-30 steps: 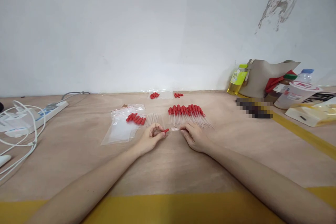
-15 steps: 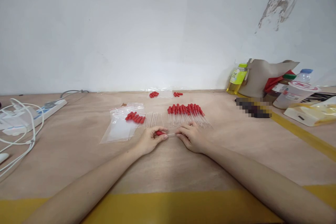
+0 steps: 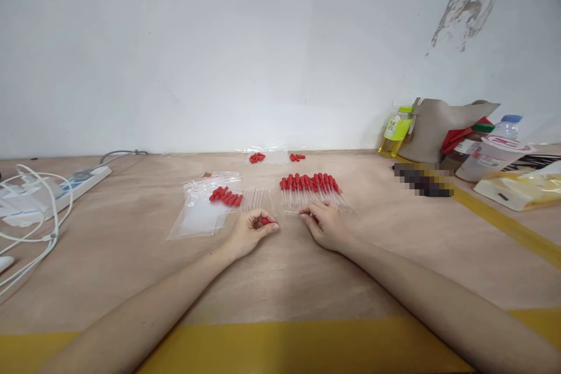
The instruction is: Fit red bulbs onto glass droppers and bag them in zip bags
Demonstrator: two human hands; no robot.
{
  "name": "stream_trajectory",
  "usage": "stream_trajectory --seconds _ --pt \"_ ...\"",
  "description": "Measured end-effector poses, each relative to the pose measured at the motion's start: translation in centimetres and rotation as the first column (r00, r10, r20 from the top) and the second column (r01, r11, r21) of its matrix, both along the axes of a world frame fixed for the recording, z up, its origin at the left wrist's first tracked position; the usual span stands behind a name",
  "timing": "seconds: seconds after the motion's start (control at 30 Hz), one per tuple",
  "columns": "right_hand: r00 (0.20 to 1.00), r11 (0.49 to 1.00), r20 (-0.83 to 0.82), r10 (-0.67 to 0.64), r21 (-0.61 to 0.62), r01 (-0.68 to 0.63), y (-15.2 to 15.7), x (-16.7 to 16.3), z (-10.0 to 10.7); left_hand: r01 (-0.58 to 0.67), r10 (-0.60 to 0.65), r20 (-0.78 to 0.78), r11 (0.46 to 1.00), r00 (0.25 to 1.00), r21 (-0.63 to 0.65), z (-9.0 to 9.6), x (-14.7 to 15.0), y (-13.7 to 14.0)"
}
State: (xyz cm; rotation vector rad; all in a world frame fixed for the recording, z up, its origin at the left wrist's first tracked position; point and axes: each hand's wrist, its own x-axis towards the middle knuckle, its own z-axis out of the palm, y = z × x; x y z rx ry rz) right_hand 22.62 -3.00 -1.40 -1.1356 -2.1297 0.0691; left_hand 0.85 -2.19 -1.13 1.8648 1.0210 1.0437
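My left hand (image 3: pixel 249 234) is closed around a red rubber dropper bulb (image 3: pixel 265 221), part of which shows between thumb and fingers. To the right, my right hand (image 3: pixel 326 225) pinches a thin clear dropper tube (image 3: pixel 292 213), whose end points left, apart from the bulb. Just behind my right hand lies a row of droppers with red bulbs (image 3: pixel 310 182). Several loose clear tubes (image 3: pixel 253 199) lie behind my left hand. Beside them, red bulbs (image 3: pixel 225 196) rest on clear plastic bags (image 3: pixel 193 219).
Small piles of red bulbs (image 3: pixel 257 158) lie on plastic by the wall. A power strip (image 3: pixel 83 187) with white cables (image 3: pixel 56 216) is at left. At right stand a yellow drink bottle (image 3: pixel 395 131), a grey bag (image 3: pixel 432 128) and a plastic cup (image 3: pixel 491 158). Yellow tape (image 3: pixel 499 219) crosses the table.
The tube has come away from the bulb in my left hand. My right hand has shifted slightly right with the tube, while my left hand stays nearly in place.
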Motion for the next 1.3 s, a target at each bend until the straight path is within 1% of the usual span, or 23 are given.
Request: stream_trajectory --seconds 0.1,0.2,0.27,0.4,0.5,0.57,0.67,0.87,1.07,1.3 --pt "1.000 1.000 0.004 0.008 0.013 -0.008 0.0 0.0 -0.1 -0.004 0.004 0.010 0.999 1.000 0.036 -0.2 -0.1 0.0" --pt "1.000 0.999 0.001 0.021 0.042 -0.021 0.0 -0.1 -0.2 -0.063 0.067 -0.042 0.994 0.997 0.085 -0.1 -0.1 -0.2" --pt "0.999 0.997 0.005 0.035 0.062 -0.036 -0.1 -0.1 -0.2 -0.090 0.103 -0.085 0.985 0.991 0.145 0.1 -0.1 -0.4" --pt "0.998 0.994 0.012 0.054 0.093 -0.055 -0.3 -0.3 0.0 -0.091 0.183 -0.254 0.938 0.950 0.336 0.7 -0.2 -0.5" --pt "0.998 0.993 0.014 0.061 0.104 -0.062 -0.4 -0.4 0.1 -0.070 0.235 -0.360 0.906 0.903 0.417 0.9 -0.2 -0.4" --pt "0.998 0.992 0.011 0.067 0.109 -0.067 -0.4 -0.4 0.1 -0.065 0.248 -0.388 0.901 0.888 0.428 0.8 -0.1 -0.4" --pt "0.997 0.991 -0.001 0.076 0.115 -0.075 -0.4 -0.5 0.1 -0.070 0.255 -0.390 0.901 0.885 0.429 0.6 -0.1 -0.4" --pt "0.994 0.988 0.005 0.105 0.117 -0.105 -0.4 -0.5 0.0 -0.069 0.242 -0.402 0.915 0.883 0.399 0.4 -0.2 -0.3" --pt "0.991 0.984 0.016 0.135 0.112 -0.136 -0.4 -0.5 -0.1 0.019 0.194 -0.461 0.908 0.866 0.418 0.2 -0.2 -0.4" --pt "0.983 0.979 0.064 0.173 0.098 -0.179 0.1 -0.5 0.0 0.036 0.190 -0.473 0.903 0.860 0.428 0.3 -0.2 -0.5"
